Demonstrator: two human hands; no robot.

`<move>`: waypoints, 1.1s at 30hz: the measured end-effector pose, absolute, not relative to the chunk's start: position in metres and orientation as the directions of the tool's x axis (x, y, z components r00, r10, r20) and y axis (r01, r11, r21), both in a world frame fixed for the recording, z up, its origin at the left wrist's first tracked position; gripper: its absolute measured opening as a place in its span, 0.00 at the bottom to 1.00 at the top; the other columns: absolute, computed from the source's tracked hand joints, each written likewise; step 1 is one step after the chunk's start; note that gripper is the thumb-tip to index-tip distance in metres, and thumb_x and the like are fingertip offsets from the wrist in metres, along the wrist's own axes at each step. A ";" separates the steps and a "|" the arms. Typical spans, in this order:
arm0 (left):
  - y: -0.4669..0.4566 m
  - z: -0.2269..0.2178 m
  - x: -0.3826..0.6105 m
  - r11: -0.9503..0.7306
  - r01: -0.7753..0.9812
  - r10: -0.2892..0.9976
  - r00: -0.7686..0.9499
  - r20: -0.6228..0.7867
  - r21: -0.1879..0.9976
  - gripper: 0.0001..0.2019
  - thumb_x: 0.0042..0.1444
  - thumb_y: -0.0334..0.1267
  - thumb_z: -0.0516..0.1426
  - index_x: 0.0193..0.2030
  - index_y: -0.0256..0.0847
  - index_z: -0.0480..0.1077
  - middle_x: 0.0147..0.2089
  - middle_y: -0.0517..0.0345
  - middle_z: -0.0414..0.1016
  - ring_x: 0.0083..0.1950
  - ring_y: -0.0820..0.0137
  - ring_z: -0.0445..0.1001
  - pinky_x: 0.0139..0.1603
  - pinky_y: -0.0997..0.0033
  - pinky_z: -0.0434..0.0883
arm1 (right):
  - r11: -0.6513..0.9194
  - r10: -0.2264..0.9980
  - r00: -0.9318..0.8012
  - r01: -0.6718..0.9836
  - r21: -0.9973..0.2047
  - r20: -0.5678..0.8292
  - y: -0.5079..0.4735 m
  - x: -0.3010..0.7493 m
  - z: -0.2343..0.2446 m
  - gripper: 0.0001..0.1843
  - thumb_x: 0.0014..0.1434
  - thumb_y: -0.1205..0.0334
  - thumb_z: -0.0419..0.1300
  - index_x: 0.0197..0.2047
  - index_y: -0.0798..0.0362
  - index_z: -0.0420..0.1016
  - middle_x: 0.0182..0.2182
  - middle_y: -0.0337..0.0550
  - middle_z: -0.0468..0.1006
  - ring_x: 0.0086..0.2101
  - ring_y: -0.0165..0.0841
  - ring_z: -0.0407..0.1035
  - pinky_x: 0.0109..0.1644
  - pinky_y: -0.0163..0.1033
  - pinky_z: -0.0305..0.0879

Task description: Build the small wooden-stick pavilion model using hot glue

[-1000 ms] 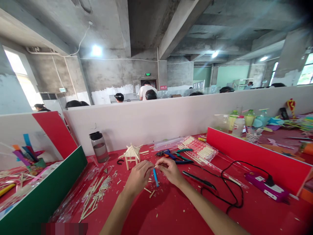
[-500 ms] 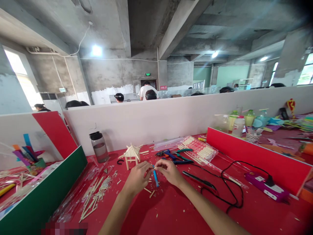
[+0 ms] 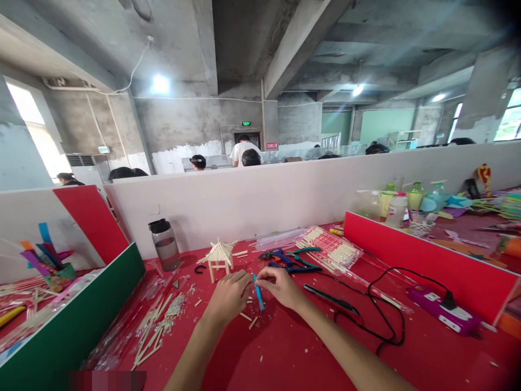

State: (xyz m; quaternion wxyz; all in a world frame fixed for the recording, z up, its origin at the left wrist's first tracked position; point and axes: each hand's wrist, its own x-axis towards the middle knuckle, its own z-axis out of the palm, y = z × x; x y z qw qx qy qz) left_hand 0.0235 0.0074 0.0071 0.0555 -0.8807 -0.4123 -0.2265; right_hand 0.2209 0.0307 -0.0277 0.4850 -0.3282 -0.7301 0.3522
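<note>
My left hand [image 3: 228, 296] and my right hand [image 3: 281, 287] meet over the red table [image 3: 285, 353], fingertips pinched together. Between them sits a blue pen-like tool [image 3: 258, 294] with its tip pointing up; which hand grips it is unclear. My right fingers also pinch a thin wooden stick [image 3: 260, 278]. A small stick-built pavilion [image 3: 220, 256] stands just behind my left hand. Loose stick pieces [image 3: 248, 319] lie below my hands.
A dark-lidded water bottle [image 3: 165, 244] stands at the white partition. A blue glue gun and green pliers [image 3: 291, 259] lie behind my right hand, beside a pack of sticks [image 3: 331, 248]. A black cable [image 3: 382, 320] runs to a purple power strip [image 3: 442, 310]. Stick scraps [image 3: 157, 328] lie left.
Both hands dropped slightly and closed nearer together around the blue tool. Nothing else on the table moved.
</note>
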 end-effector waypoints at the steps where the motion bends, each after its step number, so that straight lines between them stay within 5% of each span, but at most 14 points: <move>1: 0.008 0.006 0.023 -0.627 0.773 0.725 0.535 0.434 0.096 0.11 0.66 0.35 0.47 0.41 0.42 0.70 0.39 0.54 0.75 0.41 0.66 0.74 0.39 0.72 0.64 | 0.530 0.827 -0.302 0.142 -0.836 0.473 0.031 0.221 -0.027 0.10 0.59 0.55 0.63 0.35 0.54 0.78 0.33 0.43 0.80 0.35 0.36 0.74 0.41 0.37 0.67; 8: 0.017 -0.007 0.014 -0.413 0.907 0.890 0.382 0.250 0.086 0.08 0.63 0.35 0.51 0.39 0.44 0.72 0.41 0.54 0.76 0.42 0.63 0.76 0.36 0.72 0.64 | 0.457 0.876 -0.233 0.127 -0.880 0.422 0.030 0.222 -0.021 0.08 0.55 0.58 0.65 0.32 0.54 0.75 0.30 0.43 0.80 0.35 0.37 0.75 0.41 0.38 0.68; 20: 0.018 -0.016 0.017 -0.423 0.905 0.891 0.406 0.204 0.046 0.10 0.59 0.30 0.53 0.36 0.41 0.76 0.40 0.47 0.77 0.45 0.59 0.77 0.44 0.66 0.68 | 0.277 0.907 -0.317 -0.044 -0.960 0.276 0.033 0.220 -0.027 0.17 0.56 0.46 0.62 0.35 0.52 0.67 0.32 0.45 0.81 0.29 0.35 0.73 0.26 0.34 0.63; 27: 0.010 -0.001 0.029 -0.595 0.658 0.797 0.411 0.442 0.462 0.12 0.62 0.34 0.53 0.49 0.44 0.73 0.46 0.53 0.78 0.44 0.67 0.75 0.46 0.71 0.69 | 0.188 0.932 -0.273 -0.204 -0.961 0.241 0.032 0.214 -0.029 0.20 0.49 0.45 0.68 0.34 0.53 0.71 0.25 0.36 0.75 0.23 0.29 0.67 0.28 0.34 0.62; 33: 0.009 0.004 0.034 -0.612 0.481 0.789 0.318 0.525 0.628 0.11 0.63 0.41 0.53 0.43 0.42 0.75 0.39 0.55 0.78 0.39 0.68 0.75 0.44 0.70 0.70 | 0.042 0.959 -0.248 -0.351 -0.935 0.136 0.025 0.208 -0.029 0.22 0.44 0.47 0.73 0.34 0.53 0.73 0.24 0.34 0.71 0.25 0.27 0.65 0.27 0.31 0.61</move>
